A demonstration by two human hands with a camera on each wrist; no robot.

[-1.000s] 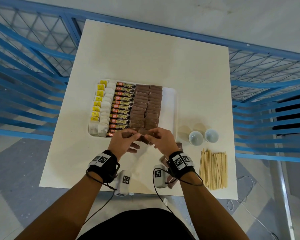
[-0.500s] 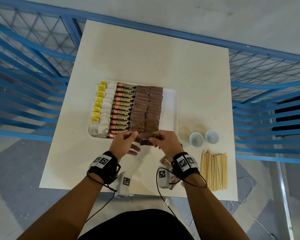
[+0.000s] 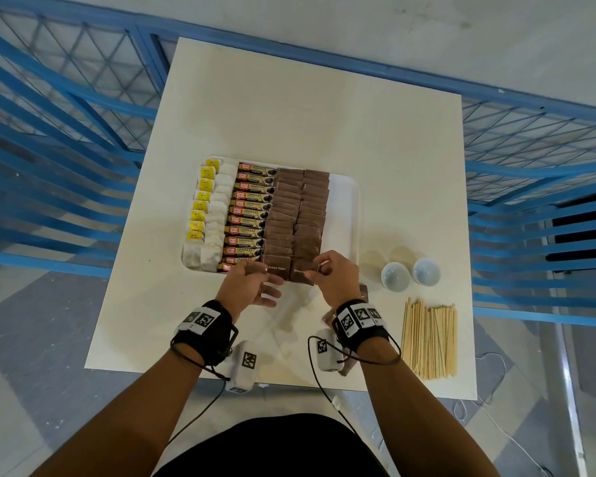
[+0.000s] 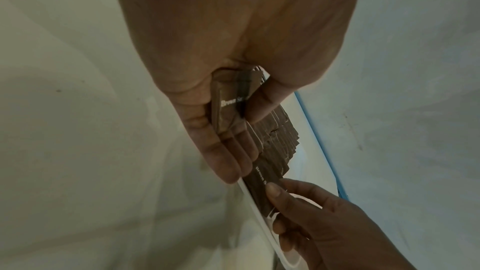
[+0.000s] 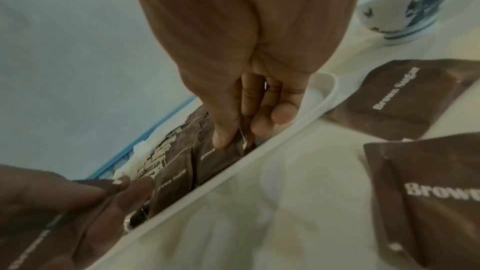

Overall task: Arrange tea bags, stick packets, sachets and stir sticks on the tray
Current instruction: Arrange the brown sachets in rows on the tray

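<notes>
A white tray holds a column of tea bags, a column of stick packets and two columns of brown sugar sachets. My left hand is at the tray's near edge. It grips a few spare sachets in its palm, its fingertips at the nearest sachet of the left column. My right hand pinches the right edge of the nearest sachet of the right column, low over the tray rim. Stir sticks lie on the table at the right.
Two small white cups stand right of the tray. Loose brown sachets lie on the table under my right wrist. A bare strip runs along the tray's right side. Blue metal railings surround the table.
Both hands moved forward from the table to the tray's near edge and drew slightly apart. Two sachets now sit side by side at the near ends of the brown columns.
</notes>
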